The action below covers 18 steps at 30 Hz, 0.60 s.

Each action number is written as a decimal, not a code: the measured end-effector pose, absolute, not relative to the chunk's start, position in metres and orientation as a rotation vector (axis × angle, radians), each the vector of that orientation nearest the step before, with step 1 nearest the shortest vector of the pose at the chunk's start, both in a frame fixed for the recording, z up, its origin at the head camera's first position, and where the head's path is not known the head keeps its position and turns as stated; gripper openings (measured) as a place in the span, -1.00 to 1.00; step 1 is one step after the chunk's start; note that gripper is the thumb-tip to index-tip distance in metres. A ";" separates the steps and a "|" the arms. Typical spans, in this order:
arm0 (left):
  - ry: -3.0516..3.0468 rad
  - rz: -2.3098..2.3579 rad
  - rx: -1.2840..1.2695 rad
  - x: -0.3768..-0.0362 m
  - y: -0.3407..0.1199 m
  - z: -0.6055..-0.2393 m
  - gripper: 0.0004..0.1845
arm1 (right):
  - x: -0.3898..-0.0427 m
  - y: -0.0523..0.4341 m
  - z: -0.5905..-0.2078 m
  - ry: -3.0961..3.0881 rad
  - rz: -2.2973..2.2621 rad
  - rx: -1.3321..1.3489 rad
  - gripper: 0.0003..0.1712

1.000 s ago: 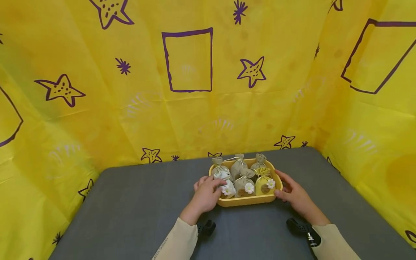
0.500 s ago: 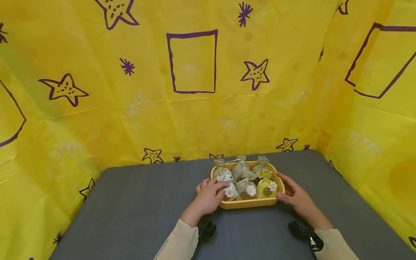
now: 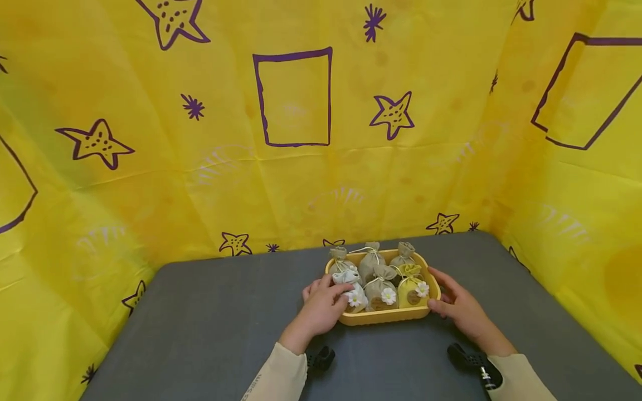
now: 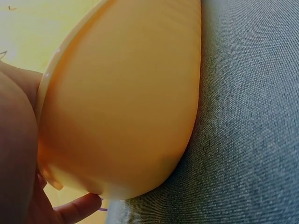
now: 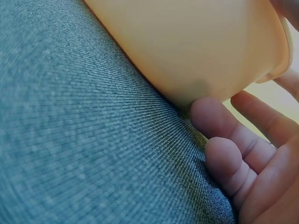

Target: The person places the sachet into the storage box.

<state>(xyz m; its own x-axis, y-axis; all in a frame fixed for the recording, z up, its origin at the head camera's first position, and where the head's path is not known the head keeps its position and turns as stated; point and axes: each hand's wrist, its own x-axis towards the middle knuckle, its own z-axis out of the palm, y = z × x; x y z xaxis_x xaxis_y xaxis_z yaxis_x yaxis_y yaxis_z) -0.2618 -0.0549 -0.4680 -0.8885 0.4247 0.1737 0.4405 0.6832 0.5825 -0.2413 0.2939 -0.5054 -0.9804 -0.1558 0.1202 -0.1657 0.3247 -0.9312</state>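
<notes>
Your left hand (image 3: 321, 309) grips the tray (image 3: 383, 316) at its near-left corner, thumb curled over the rim w/ the white pouch (image 3: 353, 294) beside it. Your right hand (image 3: 458, 306) lies relaxed vs the right wall, fingers fairly straight. Tray's mid-table (image 3: 210, 334), pouches upright inside; yellow backdrop (image 3: 200, 167) behind.

Tray flanked by both hands, open table around
The left hand (image 3: 321, 308) and right hand (image 3: 458, 305) close off the tray's (image 3: 383, 316) sides; bare table (image 3: 210, 323) lies leftward and in front; the backdrop (image 3: 296, 167) blocks behind.

tray (image 4: 126, 107) | rim cut off | contents hidden in wrist views
</notes>
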 end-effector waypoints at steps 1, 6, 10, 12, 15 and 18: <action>-2.855 -1.003 -0.734 -0.262 -0.055 -0.468 -0.67 | -0.242 0.294 -0.505 -2.549 1.793 0.313 -0.15; -2.863 -1.023 -0.733 -0.261 -0.057 -0.467 -0.66 | -0.243 0.294 -0.504 -2.557 1.772 0.328 -0.15; -2.863 -1.000 -0.735 -0.263 -0.058 -0.468 -0.65 | -0.245 0.294 -0.503 -2.553 1.762 0.335 -0.15; -2.860 -0.989 -0.739 -0.264 -0.058 -0.468 -0.65 | -0.245 0.293 -0.502 -2.554 1.755 0.325 -0.15; -2.870 -0.992 -0.747 -0.264 -0.058 -0.468 -0.65 | -0.245 0.294 -0.502 -2.555 1.767 0.292 -0.14; -2.890 -0.997 -0.747 -0.264 -0.058 -0.468 -0.65 | -0.243 0.296 -0.505 -2.553 1.776 0.288 -0.14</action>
